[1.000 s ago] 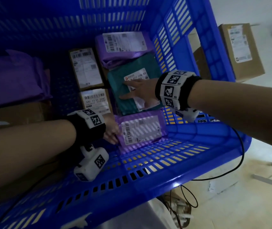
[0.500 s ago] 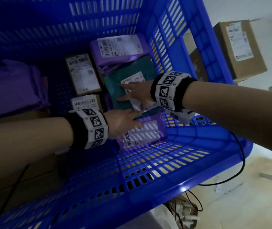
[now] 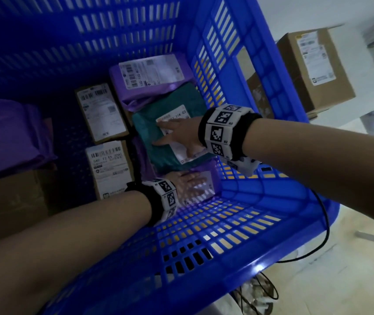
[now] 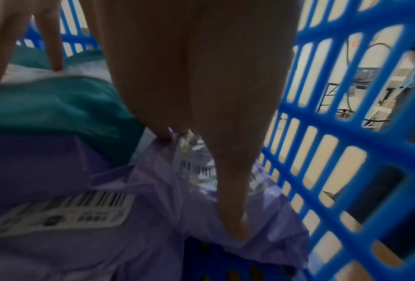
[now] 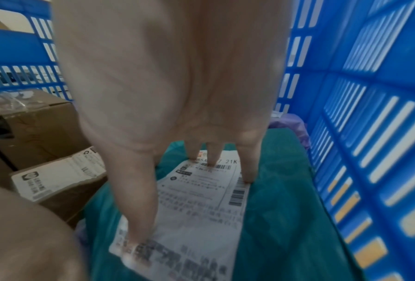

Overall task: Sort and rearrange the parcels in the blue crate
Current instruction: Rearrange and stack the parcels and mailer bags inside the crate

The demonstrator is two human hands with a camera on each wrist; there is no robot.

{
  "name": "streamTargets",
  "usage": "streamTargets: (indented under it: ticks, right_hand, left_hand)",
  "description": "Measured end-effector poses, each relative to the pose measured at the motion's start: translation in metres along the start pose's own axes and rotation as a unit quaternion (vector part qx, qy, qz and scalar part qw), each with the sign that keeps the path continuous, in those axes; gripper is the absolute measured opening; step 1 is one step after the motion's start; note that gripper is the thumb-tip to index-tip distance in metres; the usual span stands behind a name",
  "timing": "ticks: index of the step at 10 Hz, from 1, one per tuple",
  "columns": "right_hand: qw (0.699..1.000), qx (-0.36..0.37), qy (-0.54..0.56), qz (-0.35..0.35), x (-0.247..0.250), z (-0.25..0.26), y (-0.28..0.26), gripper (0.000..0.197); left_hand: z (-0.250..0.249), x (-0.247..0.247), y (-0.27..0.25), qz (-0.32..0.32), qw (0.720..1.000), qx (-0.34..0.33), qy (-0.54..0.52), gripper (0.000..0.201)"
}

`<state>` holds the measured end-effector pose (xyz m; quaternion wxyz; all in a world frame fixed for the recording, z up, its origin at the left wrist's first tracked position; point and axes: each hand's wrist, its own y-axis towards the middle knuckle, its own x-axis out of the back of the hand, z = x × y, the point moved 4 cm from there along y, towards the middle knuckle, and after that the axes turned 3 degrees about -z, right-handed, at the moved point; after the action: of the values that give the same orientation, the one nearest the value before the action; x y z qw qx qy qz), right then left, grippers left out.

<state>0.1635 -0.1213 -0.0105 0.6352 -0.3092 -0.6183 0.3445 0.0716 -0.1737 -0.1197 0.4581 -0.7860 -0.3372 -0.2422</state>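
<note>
Head view: both hands down in the crate (image 3: 279, 223), working the right-hand column of parcels. Right hand (image 3: 179, 135) lies flat on the teal bag (image 3: 158, 130), fingers straight and spread on its white label — pressing, not gripping. Right wrist view confirms: fingertips (image 5: 247, 176) on the label, grip fully open, nothing held. Left hand (image 3: 188, 183) is just below, on the near purple bag (image 3: 206, 178) by the crate's front wall; in the left wrist view fingers (image 4: 232, 224) run straight down onto crinkled purple plastic, so open too, pushing or tucking, w/ the teal bag's edge overlapping that purple one.

Progress, my read: well along. Far purple bag (image 3: 149, 85), teal, near purple sit in a row along the right wall; two cardboard boxes (image 3: 102, 114) and (image 3: 108, 169) line up beside them, labels up. Left side looks less settled — a big purple bag (image 3: 11, 137) atop a brown box (image 3: 11, 201), partly out of frame. Prob. left: flatten this overlap, then tidy that left stack.
</note>
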Motion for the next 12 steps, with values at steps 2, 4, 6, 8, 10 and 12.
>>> streamTargets:
  ticks: [2, 4, 6, 8, 10, 12]
  right_hand:
    - [0.999, -0.019, 0.039, 0.015, -0.005, -0.007, 0.004, 0.096]
    - [0.999, -0.038, 0.036, 0.001, 0.0, -0.003, 0.003, 0.097]
    - [0.989, -0.059, 0.078, -0.115, 0.031, 0.002, 0.002, 0.074]
    - [0.974, -0.041, 0.119, -0.189, 0.078, 0.016, 0.022, 0.061]
    - [0.964, -0.089, 0.141, -0.207, 0.129, 0.05, 0.045, 0.047]
    - [0.954, -0.084, 0.174, -0.23, 0.162, 0.098, 0.078, 0.03]
  left_hand:
    - [0.001, -0.007, 0.006, 0.059, 0.993, -0.048, 0.086, 0.063]
    - [-0.006, 0.031, -0.032, 0.124, 0.98, 0.025, -0.157, 0.05]
    - [-0.004, 0.075, -0.096, 0.091, 0.981, 0.039, -0.165, 0.035]
    - [0.056, 0.134, -0.174, -0.123, 0.967, 0.178, -0.137, 0.03]
    - [0.133, 0.111, -0.284, -0.235, 0.884, 0.382, -0.13, 0.034]
    - [0.197, 0.063, -0.352, -0.227, 0.779, 0.549, -0.198, 0.049]
